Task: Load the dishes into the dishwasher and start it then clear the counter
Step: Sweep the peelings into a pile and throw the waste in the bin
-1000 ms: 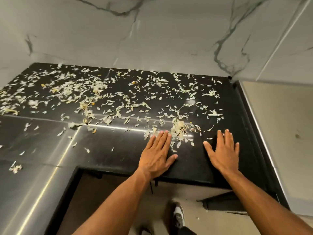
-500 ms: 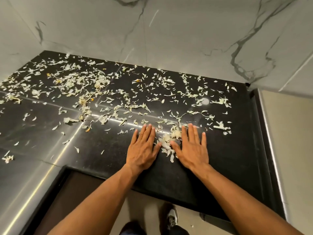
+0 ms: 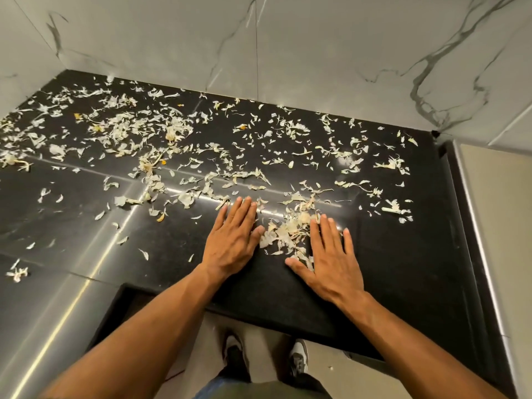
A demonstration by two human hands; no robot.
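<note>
Pale, dry vegetable peelings (image 3: 161,145) lie scattered over most of a glossy black counter (image 3: 397,254). A small heap of peelings (image 3: 288,234) sits near the front edge between my two hands. My left hand (image 3: 233,240) lies flat on the counter to the left of the heap, fingers straight and together. My right hand (image 3: 331,260) presses flat on the counter at the right of the heap, fingers straight, thumb out and touching the scraps. Neither hand holds anything.
Grey-veined marble wall tiles (image 3: 316,53) rise behind the counter. A beige panel (image 3: 501,226) stands at the counter's right end. The counter wraps round to the left (image 3: 43,283). My shoes (image 3: 298,358) show on the floor below the front edge.
My right hand swept left, pushing peelings into a heap beside the left hand. Since half a second ago the hands have drawn slightly apart, with the heap between them.
</note>
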